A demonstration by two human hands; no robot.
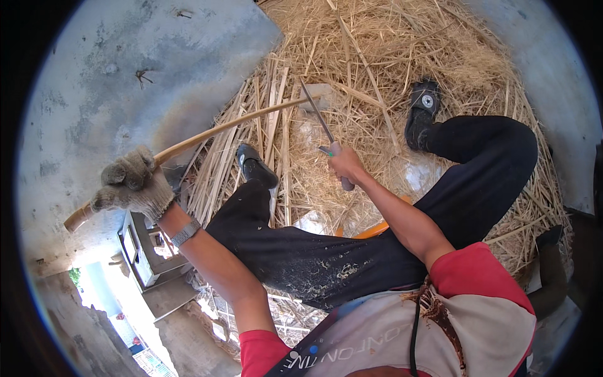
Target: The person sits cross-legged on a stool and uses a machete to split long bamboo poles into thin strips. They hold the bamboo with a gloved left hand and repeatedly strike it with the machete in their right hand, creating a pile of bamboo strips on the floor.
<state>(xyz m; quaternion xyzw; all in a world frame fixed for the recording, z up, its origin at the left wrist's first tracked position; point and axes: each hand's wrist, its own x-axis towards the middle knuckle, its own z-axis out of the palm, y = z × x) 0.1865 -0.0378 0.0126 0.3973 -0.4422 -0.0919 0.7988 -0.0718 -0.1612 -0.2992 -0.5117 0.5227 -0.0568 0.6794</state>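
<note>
A work glove covers my left hand (pixel 139 185), whose fingers are wrapped round a long, slightly curved bamboo strip (pixel 232 123). A short end of the strip sticks out past the glove at the lower left; the rest runs up and right to the middle. My right hand (pixel 349 166) is bare and closed on the handle of a knife (pixel 319 114). Its long, narrow blade points up and left, meeting or crossing the strip's far end; I cannot tell whether they touch.
Loose bamboo shavings (pixel 433 50) cover the floor ahead, with split strips (pixel 273 100) by my left shoe (pixel 254 164). My right shoe (pixel 421 113) rests among shavings. A grey wall (pixel 125 81) stands left, a dark wooden cabinet (pixel 157 257) lower left. Something orange (pixel 374 230) shows beneath me.
</note>
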